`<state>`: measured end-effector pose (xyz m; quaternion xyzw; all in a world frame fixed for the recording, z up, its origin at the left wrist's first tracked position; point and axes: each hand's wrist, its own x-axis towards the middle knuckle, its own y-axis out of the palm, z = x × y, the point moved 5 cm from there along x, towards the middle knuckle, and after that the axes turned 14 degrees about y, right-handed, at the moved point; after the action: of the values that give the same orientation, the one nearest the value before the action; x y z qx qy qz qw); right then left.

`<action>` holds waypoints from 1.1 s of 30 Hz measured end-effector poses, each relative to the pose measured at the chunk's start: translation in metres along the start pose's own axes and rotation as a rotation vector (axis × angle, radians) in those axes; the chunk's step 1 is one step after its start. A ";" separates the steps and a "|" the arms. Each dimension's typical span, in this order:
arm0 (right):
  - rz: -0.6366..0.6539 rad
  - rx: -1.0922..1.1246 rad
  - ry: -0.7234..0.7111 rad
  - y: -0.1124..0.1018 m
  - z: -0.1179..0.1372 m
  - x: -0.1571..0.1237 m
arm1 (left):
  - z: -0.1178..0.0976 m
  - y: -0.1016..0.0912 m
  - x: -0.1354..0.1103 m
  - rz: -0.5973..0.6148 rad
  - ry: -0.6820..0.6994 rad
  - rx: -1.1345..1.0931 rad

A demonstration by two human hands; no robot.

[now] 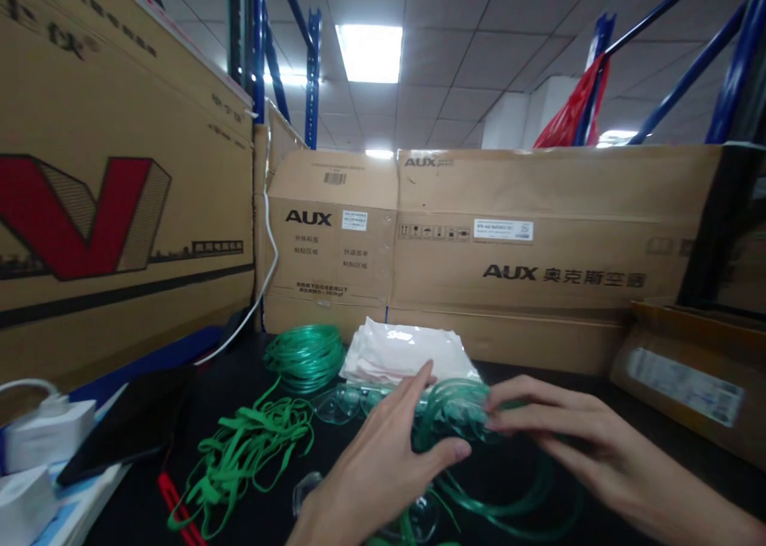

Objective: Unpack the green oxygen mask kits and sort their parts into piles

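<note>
My left hand (383, 466) and my right hand (574, 442) meet over a clear green-tinted mask with coiled green tubing (460, 418) on the black table (520, 386). The left thumb and fingers press on the bundle from the left. From the right, the fingertips of the other hand pinch it. Loose loops of the tubing (508, 506) trail below the hands. Just behind lies a stack of white plastic bags (407, 354).
A coil of green tubing (305, 354) and a heap of green straps (239, 458) lie left of the hands. Clear mask shells (335, 406) sit between them. A black phone (132, 426) and a white charger (48, 434) are at far left. Cardboard boxes (538, 259) wall the back.
</note>
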<state>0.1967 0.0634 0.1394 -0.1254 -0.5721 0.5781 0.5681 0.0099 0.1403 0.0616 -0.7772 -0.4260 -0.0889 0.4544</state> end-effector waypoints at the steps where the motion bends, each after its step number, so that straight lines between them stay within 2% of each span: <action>1: -0.040 0.015 0.015 0.004 -0.004 -0.004 | -0.003 0.003 0.002 0.001 0.015 -0.028; 4: -0.140 0.055 0.100 0.013 -0.023 -0.017 | -0.016 0.010 0.012 0.018 0.074 -0.056; 6: -0.153 0.100 0.194 0.018 -0.039 -0.023 | -0.023 0.014 0.022 0.041 0.090 -0.058; 11: -0.047 0.286 0.479 0.027 -0.059 -0.026 | -0.039 0.021 0.052 0.048 0.149 -0.112; 14: 0.038 0.513 0.657 0.035 -0.064 -0.026 | -0.045 0.027 0.068 0.054 0.178 -0.171; 16: -0.022 0.685 0.737 0.039 -0.070 -0.029 | -0.044 0.028 0.076 0.006 0.178 -0.232; 19: -0.249 0.830 0.739 0.045 -0.079 -0.041 | -0.038 0.033 0.080 -0.056 0.140 -0.364; 21: -0.322 0.852 0.737 0.056 -0.081 -0.049 | -0.032 0.041 0.078 -0.055 0.095 -0.435; 24: -0.228 0.839 0.768 0.074 -0.079 -0.056 | -0.025 0.053 0.072 -0.008 0.045 -0.486; 26: -0.166 0.830 0.784 0.077 -0.078 -0.057 | -0.025 0.057 0.069 0.021 0.037 -0.500; 29: -0.195 0.809 0.774 0.065 -0.078 -0.056 | -0.034 0.053 0.069 0.009 0.071 -0.482; 33: -0.360 0.673 0.717 0.040 -0.072 -0.052 | -0.050 0.041 0.072 -0.055 0.186 -0.415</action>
<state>0.2505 0.0709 0.0583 -0.0257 -0.1368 0.5437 0.8277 0.0970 0.1342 0.1020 -0.8307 -0.3758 -0.2582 0.3196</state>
